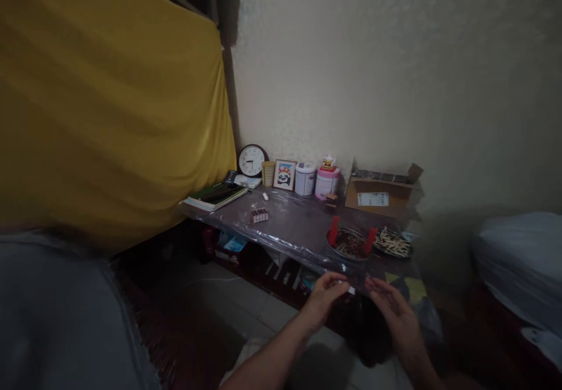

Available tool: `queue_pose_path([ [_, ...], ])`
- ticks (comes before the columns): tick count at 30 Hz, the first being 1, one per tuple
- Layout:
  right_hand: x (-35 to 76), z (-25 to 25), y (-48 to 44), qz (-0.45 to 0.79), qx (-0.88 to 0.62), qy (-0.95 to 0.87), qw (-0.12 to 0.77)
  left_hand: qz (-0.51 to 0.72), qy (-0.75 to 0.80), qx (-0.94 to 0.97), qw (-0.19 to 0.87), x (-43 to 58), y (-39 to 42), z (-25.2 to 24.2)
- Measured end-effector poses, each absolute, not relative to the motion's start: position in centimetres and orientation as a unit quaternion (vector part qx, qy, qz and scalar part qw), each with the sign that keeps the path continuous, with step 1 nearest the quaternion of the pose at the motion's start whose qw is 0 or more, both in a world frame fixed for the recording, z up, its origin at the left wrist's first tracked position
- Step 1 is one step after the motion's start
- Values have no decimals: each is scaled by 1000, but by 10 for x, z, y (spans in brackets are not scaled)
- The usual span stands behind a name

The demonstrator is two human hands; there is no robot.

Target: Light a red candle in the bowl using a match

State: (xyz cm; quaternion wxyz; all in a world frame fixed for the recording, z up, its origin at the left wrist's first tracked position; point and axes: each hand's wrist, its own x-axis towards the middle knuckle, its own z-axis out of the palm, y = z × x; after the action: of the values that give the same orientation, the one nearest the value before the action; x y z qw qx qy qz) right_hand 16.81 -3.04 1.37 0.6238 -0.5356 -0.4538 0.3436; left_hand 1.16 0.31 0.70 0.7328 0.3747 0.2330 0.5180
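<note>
Near the front edge of the table, my left hand [325, 297] is closed, with thumb and fingers pinching a small white piece [352, 290] whose kind I cannot make out. A short gap to its right, my right hand [395, 308] has its thumb and fingertips drawn together; anything between them is too small and dark to name. Just beyond the hands lies a round plate [350, 257] of small dark reddish bits, with two upright red pieces [334, 231] at its sides. Beside it, a dark plate [392, 255] carries a heap of thin pale sticks.
A plastic-covered table [290, 214] holds a small block-like stack [259, 215], books [215, 195], a clock [252, 160], a framed panda picture [284, 175], tubs [305, 179] and a cardboard box [380, 195]. A yellow curtain [118, 103] hangs left; a shelf [272, 279] runs underneath.
</note>
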Motion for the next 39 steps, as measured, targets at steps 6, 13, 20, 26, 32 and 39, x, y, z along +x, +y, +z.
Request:
queue_pose_path([
  [6,172,26,-40,405,-497,-380,667,509,190,337,769,11,3,8],
  [13,163,30,-47,262,-553,-486,624,500,178,321,784,9,-2,11],
  [20,152,15,-56,83,-534,-599,590,477,179,345,788,12,-7,10],
  [26,147,18,-60,8,-543,-600,587,453,253,361,775,7,-10,11],
  [32,144,24,-60,-70,-528,-625,570,423,257,358,791,9,-12,13],
  [39,140,27,-63,-44,-504,-649,568,431,235,338,803,9,-10,10],
])
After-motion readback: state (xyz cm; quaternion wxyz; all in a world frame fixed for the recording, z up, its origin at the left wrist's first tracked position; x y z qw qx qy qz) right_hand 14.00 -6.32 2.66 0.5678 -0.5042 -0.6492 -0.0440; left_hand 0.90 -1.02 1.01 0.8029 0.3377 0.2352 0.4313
